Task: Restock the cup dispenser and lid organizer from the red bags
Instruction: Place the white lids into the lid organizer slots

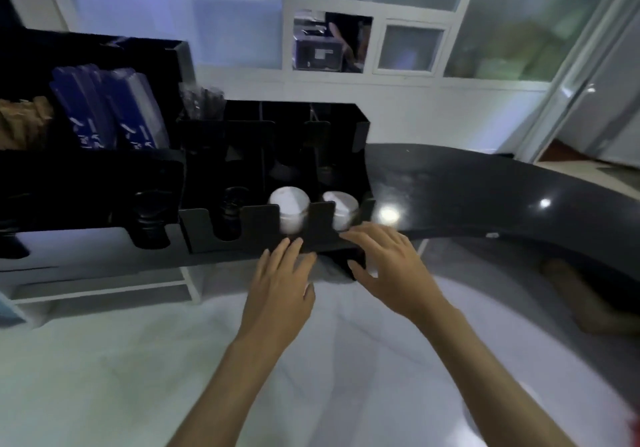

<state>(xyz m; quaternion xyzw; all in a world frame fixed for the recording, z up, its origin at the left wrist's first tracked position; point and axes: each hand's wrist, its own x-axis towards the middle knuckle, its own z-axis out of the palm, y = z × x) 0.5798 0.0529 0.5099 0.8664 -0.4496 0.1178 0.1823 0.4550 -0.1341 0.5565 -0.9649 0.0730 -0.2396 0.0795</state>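
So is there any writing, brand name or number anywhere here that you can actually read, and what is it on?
No text can be read here.
Blue plastic packets in the black holder at left: white markings, too blurred to read.
Dark box with a white label behind the wall opening: label too small to read.
White lid stacks in the black lid organizer: no print visible.

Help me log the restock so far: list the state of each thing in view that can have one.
Lid organizer: on the dark counter, partly filled.
Left white lid stack: seated in a front slot.
Right white lid stack: seated in the next slot.
Black lid stack: seated in a slot further left.
Left hand: open, fingertips at organizer's front edge.
Right hand: open, fingers resting on organizer's front.
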